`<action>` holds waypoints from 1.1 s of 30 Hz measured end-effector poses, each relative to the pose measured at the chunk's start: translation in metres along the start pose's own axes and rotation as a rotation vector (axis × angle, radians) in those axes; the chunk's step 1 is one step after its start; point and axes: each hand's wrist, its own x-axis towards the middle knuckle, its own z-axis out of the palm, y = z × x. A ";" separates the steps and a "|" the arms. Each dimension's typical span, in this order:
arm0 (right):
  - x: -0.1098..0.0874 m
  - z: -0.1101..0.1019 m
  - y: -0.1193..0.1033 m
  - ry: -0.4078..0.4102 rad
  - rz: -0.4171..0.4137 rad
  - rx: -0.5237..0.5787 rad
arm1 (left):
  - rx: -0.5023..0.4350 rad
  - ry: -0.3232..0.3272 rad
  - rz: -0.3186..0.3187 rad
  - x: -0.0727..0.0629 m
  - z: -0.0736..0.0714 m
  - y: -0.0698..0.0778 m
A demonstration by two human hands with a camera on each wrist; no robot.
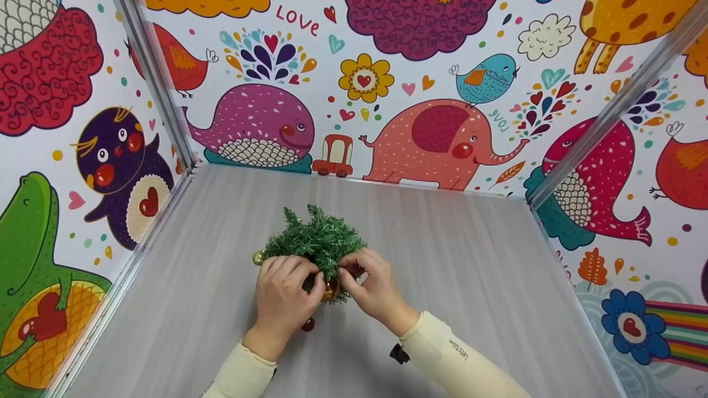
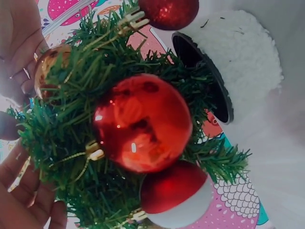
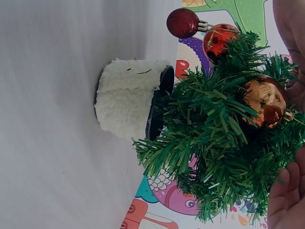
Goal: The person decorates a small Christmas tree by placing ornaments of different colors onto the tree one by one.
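Note:
A small green artificial Christmas tree [image 1: 318, 237] stands between the two hands. Its base is a white, fuzzy-covered pot [image 3: 128, 98] with a black rim. My left hand [image 1: 287, 290] pinches into the branches from the left, thumb and index finger together. Opposite it, my right hand [image 1: 373, 282] pinches at the branches with thumb and forefinger. Between the fingertips hangs a shiny copper ball ornament [image 3: 265, 101], its cap toward the hands. What exactly the fingertips pinch is hidden. A shiny red ball [image 2: 143, 123] and a red-and-white ball [image 2: 176, 195] hang on the left wrist's side.
A glittery red ball [image 3: 182, 23] hangs out near the pot, and a gold ball [image 1: 258, 257] at the tree's left edge. The grey wood-grain table [image 1: 459, 276] is bounded by cartoon-printed walls [image 1: 431, 72] with metal corner strips.

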 end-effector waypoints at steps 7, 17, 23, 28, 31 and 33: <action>-0.002 0.000 0.005 -0.002 0.000 -0.040 | -0.004 0.009 0.008 0.000 0.001 0.000; -0.003 -0.005 0.003 0.019 -0.003 -0.052 | -0.027 0.008 0.015 0.001 0.001 0.001; -0.005 -0.009 0.005 0.009 0.008 -0.086 | -0.050 0.001 0.036 0.003 0.000 -0.001; -0.011 -0.016 0.010 -0.002 0.004 -0.151 | -0.070 0.015 0.078 0.002 -0.006 -0.006; -0.016 -0.022 0.014 -0.004 -0.005 -0.187 | -0.079 0.051 0.118 0.002 -0.012 -0.012; -0.020 -0.027 0.019 -0.008 -0.007 -0.214 | -0.070 0.082 0.136 0.001 -0.018 -0.018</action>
